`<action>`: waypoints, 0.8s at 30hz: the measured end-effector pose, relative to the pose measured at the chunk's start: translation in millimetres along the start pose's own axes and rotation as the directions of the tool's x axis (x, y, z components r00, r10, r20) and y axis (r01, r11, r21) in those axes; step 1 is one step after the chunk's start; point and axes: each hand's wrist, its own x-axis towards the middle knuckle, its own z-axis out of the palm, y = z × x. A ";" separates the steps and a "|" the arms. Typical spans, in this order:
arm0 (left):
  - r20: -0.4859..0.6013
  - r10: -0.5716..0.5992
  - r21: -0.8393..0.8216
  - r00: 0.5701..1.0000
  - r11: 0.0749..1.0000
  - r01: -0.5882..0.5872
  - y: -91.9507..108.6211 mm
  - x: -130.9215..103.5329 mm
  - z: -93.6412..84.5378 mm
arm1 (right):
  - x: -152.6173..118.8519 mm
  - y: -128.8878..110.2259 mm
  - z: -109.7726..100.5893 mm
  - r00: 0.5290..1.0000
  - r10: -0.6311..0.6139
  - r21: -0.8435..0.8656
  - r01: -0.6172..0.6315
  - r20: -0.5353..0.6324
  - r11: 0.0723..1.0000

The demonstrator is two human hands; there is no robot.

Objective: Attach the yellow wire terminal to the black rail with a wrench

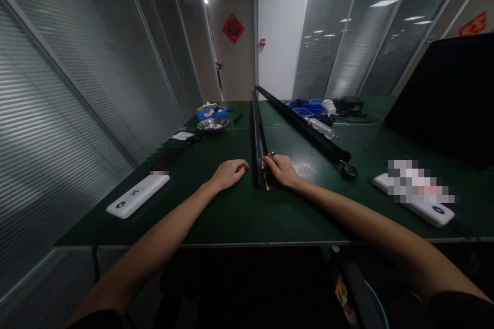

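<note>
A long black rail lies on the green table, pointing away from me, with a short yellow piece sticking out at its near end. My right hand is closed at the rail's right side near that end, and a small shiny metal item shows at its fingers. Left of the rail, my left hand rests on the table with its fingers curled and close together; whether anything is in them is hidden. A second black rail lies slanted to the right.
White devices sit left and right. A metal bowl and blue tray stand back left. Blue bins, a plastic bottle, a round black object and a large black panel are at right.
</note>
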 end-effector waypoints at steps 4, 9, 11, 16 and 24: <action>0.009 -0.002 -0.004 1.000 1.000 0.002 1.1 0.8 -1.8 | 0.2 -1.1 -2.3 1.000 -0.004 0.004 0.004 0.013 1.000; 0.008 -0.013 0.001 1.000 1.000 0.013 3.3 0.5 -2.8 | 0.1 -2.0 -4.0 0.999 -0.024 0.006 0.024 0.030 1.000; 0.006 -0.016 0.002 1.000 1.000 0.016 4.1 0.6 -2.9 | 0.1 -1.9 -4.2 0.999 -0.035 0.008 0.035 0.036 0.999; 0.005 -0.020 0.008 1.000 1.000 0.020 4.6 1.7 -2.6 | 0.8 -2.0 -4.6 0.997 -0.060 0.015 0.060 0.048 0.998; 0.009 -0.021 0.005 1.000 1.000 0.021 4.1 2.0 -3.0 | -0.4 -4.7 -1.2 0.999 -0.033 0.002 0.033 -0.011 0.999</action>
